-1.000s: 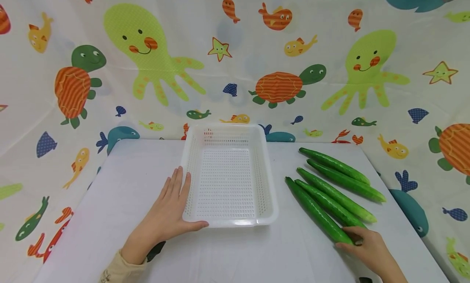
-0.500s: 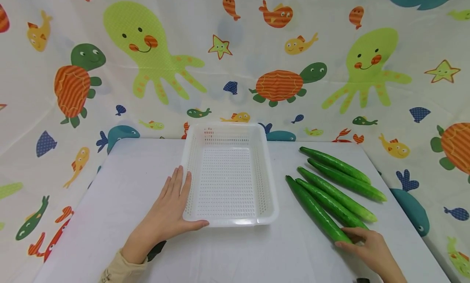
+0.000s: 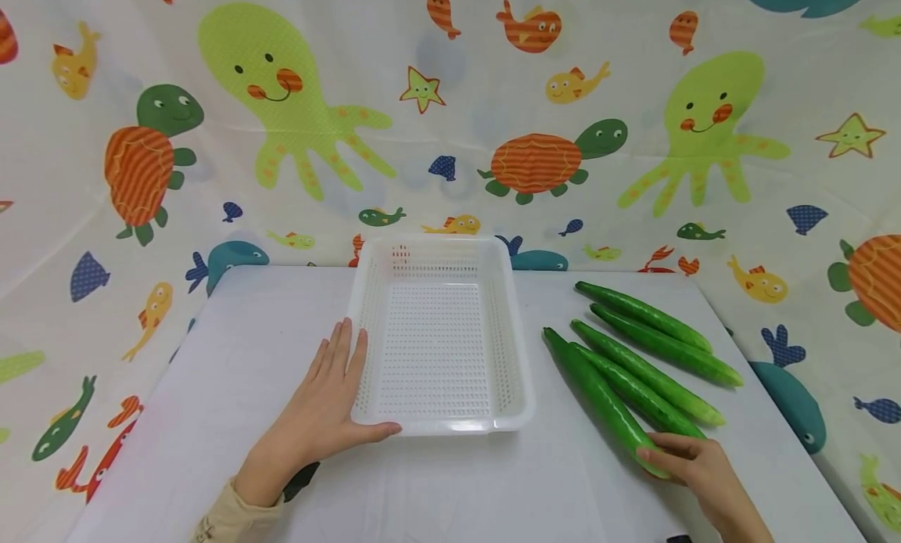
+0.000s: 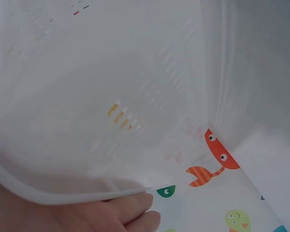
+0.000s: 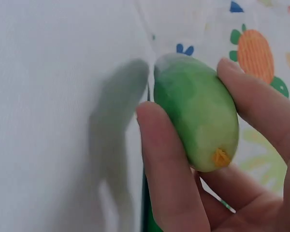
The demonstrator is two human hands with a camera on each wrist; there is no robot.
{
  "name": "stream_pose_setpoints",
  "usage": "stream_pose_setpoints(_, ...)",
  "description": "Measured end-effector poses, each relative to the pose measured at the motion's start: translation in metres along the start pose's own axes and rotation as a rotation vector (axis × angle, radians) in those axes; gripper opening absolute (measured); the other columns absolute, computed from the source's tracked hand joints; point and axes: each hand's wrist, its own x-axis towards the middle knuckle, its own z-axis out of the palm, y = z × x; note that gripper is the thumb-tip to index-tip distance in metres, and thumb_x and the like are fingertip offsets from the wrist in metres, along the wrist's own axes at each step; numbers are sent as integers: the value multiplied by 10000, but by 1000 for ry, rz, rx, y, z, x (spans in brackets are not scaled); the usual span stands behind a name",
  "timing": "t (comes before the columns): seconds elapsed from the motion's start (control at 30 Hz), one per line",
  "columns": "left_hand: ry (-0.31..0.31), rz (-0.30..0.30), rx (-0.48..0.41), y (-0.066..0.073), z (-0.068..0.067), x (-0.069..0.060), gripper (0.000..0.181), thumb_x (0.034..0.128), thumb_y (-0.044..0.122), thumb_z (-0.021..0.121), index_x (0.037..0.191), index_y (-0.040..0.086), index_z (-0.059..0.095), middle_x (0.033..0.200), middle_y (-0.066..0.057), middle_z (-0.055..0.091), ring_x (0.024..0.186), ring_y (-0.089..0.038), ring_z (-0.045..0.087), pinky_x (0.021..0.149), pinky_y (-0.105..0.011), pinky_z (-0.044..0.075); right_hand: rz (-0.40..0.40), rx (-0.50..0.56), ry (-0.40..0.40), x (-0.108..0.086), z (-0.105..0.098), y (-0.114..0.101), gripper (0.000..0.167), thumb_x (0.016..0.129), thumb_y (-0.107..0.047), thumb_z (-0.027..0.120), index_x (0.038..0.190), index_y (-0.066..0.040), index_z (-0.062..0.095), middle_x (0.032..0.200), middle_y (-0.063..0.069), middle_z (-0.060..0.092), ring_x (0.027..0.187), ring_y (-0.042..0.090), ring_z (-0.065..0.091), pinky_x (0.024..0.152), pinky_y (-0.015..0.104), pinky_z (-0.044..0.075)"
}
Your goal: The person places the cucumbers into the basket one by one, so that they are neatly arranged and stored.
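My right hand (image 3: 704, 472) pinches the near end of the leftmost cucumber (image 3: 607, 402) between thumb and fingers. In the right wrist view that cucumber (image 5: 198, 113) shows its blunt tip, with a shadow on the cloth beside it. Several other cucumbers (image 3: 647, 375) lie slanted just to its right. My left hand (image 3: 320, 406) rests with straight fingers along the left rim of a white perforated basket (image 3: 439, 426), its thumb on the near-left corner. The left wrist view shows fingers (image 4: 135, 208) against the rim of the basket (image 4: 63, 198).
A white cloth (image 3: 450, 496) covers the table, whose right edge runs close past the cucumbers. Behind the table hangs a curtain (image 3: 464, 73) printed with sea animals, and the basket's far side stands near it.
The leftmost cucumber has shifted slightly; its far tip now lies a little further left and away from the neighbouring one. My right hand moved slightly with it. My left hand has stayed still.
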Motion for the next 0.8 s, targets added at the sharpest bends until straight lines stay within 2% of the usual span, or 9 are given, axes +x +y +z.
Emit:
stream_pose_setpoints(0.17, 5, 7, 3, -1, 1, 0, 1350, 698, 879, 567, 1568, -37, 91, 1629, -247, -54, 1503, -388, -49, 1209, -487, 19, -37, 260, -30, 4, 6, 0, 524, 937, -103, 682, 1345, 166, 491, 1283, 213, 606, 956, 131, 695, 890, 423, 555)
stream_pose_setpoints(0.23, 6, 7, 1, -1, 1, 0, 1349, 699, 879, 565, 1569, -34, 89, 1628, -247, -56, 1503, -388, -51, 1209, -482, 14, -68, 368, -33, 6, 9, -1, 392, 938, -46, 663, 1289, 105, 574, 1231, 146, 624, 948, 139, 697, 892, 443, 551)
stream_pose_setpoints(0.33, 4, 4, -2, 0, 0, 0, 1350, 698, 880, 566, 1571, -31, 86, 1629, -245, -60, 1503, -385, -56, 1209, -480, 11, -129, 495, -49, 9, 13, -6, 184, 949, 2, 623, 1099, -54, 715, 1148, 37, 628, 956, 149, 687, 875, 443, 556)
stream_pose_setpoints(0.43, 2, 0, -3, 0, -1, 0, 1349, 698, 880, 566, 1571, -30, 87, 1629, -244, -60, 1502, -393, -47, 1209, -483, 11, -211, 614, -128, 12, 17, -11, 254, 983, 24, 554, 976, -131, 756, 1067, 19, 650, 960, 162, 687, 867, 412, 562)
stream_pose_setpoints(0.53, 3, -2, -3, 1, -1, 0, 1346, 699, 877, 568, 1570, -31, 92, 1629, -246, -54, 1500, -406, -28, 1209, -484, 11, -285, 731, -239, 13, 20, -19, 305, 1008, 42, 487, 986, -78, 767, 1052, 90, 663, 974, 200, 694, 869, 385, 563)
stream_pose_setpoints(0.63, 5, 0, -1, 1, -2, 0, 1344, 700, 873, 573, 1570, -33, 94, 1629, -247, -46, 1498, -412, -17, 1209, -487, 17, -310, 816, -343, 14, 23, -28, 331, 1026, 45, 438, 1030, -35, 758, 1080, 126, 667, 1015, 232, 689, 890, 371, 554)
stream_pose_setpoints(0.8, 2, 0, 3, 1, -2, -1, 1345, 701, 877, 566, 1569, -35, 92, 1629, -248, -42, 1500, -407, -22, 1208, -494, 28, -325, 865, -411, 13, 26, -47, 364, 1040, 40, 398, 1074, -31, 753, 1139, 96, 665, 1057, 239, 679, 910, 370, 542)
